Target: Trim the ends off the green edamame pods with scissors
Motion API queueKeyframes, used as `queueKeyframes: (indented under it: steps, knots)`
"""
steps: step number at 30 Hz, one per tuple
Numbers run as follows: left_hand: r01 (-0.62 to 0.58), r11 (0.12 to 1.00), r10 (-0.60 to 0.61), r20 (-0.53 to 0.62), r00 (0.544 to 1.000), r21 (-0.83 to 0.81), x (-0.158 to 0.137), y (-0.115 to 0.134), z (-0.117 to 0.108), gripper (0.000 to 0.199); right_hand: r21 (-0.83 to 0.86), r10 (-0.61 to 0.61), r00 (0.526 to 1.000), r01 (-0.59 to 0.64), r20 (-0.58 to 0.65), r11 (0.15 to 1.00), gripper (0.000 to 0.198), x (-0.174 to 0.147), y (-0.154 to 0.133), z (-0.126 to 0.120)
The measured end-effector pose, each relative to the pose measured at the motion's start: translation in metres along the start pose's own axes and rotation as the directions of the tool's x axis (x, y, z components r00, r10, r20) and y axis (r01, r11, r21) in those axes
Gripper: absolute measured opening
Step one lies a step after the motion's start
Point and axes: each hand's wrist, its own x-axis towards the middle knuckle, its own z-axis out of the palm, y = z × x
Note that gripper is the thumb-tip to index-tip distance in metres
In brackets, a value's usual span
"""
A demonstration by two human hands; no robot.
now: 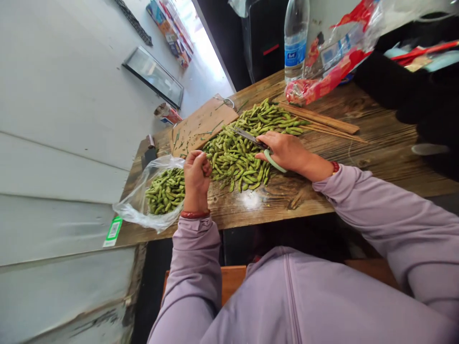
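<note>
My right hand [283,149] grips a pair of scissors [270,160] with pale green handles. Their metal blades point left over a loose pile of green edamame pods [247,160] on the wooden table. My left hand [197,174] is closed in a pinch at the pile's left side, close to the scissor tips but apart from them. Whatever its fingers hold, if anything, is hidden against the green pods behind. Just left of that hand, an open clear plastic bag [134,210] contains more edamame pods [165,191], partly covered by the hand.
A brown board [204,125] with green scraps lies behind the pile. Wooden sticks [326,119] lie to the right. Farther back are a water bottle [296,45] and red-and-clear packaging [330,71]. A green code card [113,230] sits at the table's left corner, beside the wall.
</note>
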Motion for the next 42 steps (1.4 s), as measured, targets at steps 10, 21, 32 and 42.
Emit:
queueKeyframes:
  steps: [10, 21, 32, 42]
  knots:
    - [-0.036, 0.745, 0.297, -0.283, 0.912, 0.666, 0.01, 0.053, -0.111, 0.007, 0.061, -0.065, 0.997, 0.067, -0.041, 0.996, 0.04, -0.003, 0.003, 0.002]
    - [-0.352, 0.617, 0.014, 0.438, 0.899, 0.704, -0.072, 0.043, -0.039, 0.017, 0.159, 0.078, 0.991, -0.06, -0.109, 0.986, 0.037, 0.007, 0.013, 0.002]
    - [-0.625, 0.63, -0.108, 0.849, 0.517, 0.461, -0.102, -0.029, 0.034, 0.05, 0.229, 0.154, 0.971, -0.111, -0.181, 0.967, 0.035, 0.014, 0.02, 0.007]
    - [-0.391, 0.787, 0.164, 0.449, 0.878, 0.477, -0.046, 0.021, 0.012, 0.034, 0.225, 0.085, 0.991, -0.061, -0.099, 0.972, 0.039, 0.01, 0.013, -0.009]
